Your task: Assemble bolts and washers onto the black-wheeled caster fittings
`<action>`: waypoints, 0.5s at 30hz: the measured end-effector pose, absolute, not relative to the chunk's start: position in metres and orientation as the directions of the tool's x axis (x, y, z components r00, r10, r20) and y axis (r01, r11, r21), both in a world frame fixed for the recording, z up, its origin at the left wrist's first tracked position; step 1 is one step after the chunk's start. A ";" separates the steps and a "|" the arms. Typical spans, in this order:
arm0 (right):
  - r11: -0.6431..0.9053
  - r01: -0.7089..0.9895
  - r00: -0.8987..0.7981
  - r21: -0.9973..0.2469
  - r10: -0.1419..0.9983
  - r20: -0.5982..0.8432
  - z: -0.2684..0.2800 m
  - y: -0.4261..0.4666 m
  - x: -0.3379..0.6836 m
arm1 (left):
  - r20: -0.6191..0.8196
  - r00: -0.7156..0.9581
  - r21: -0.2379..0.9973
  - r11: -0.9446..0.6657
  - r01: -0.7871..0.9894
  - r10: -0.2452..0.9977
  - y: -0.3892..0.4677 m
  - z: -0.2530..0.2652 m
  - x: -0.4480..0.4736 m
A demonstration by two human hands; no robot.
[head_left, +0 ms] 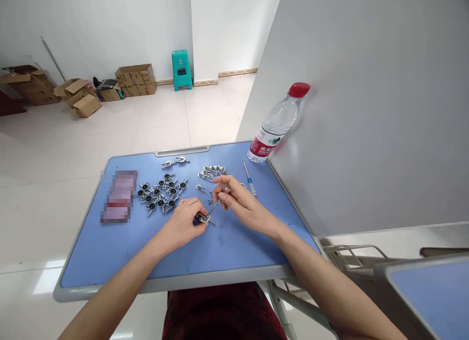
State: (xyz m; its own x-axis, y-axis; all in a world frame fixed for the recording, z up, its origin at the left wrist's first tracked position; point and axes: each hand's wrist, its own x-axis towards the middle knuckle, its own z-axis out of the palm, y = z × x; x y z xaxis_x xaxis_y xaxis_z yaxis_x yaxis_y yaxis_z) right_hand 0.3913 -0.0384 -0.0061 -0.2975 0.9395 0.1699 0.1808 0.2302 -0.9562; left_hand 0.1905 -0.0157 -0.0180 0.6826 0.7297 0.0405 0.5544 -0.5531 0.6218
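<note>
My left hand (188, 217) is closed on a small metal fitting (204, 218), pinching it low over the blue desk. My right hand (242, 203) grips a screwdriver (214, 206), its thin shaft slanting down to the fitting; the fingers hide most of the handle. Left of my hands lies a cluster of metal fittings with black round centres (160, 192). Farther back rest two fork-shaped metal pieces (176, 162). Beyond my right hand is a group of small metal pieces (213, 171), with a single piece (200, 187) and tiny screws (210, 201) nearer.
A second screwdriver (249, 179) with a blue and clear handle lies right of my hands. A red-capped water bottle (274, 125) stands by the grey partition (366, 110). A blurred-out purple object (119, 196) lies at the desk's left. Cardboard boxes (136, 81) and a green stool (181, 69) stand behind.
</note>
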 end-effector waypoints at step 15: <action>0.653 0.358 -0.269 -0.668 0.757 0.596 -0.030 -0.034 0.361 | 0.095 0.678 0.612 -0.580 0.537 0.729 -0.014 -0.034 0.191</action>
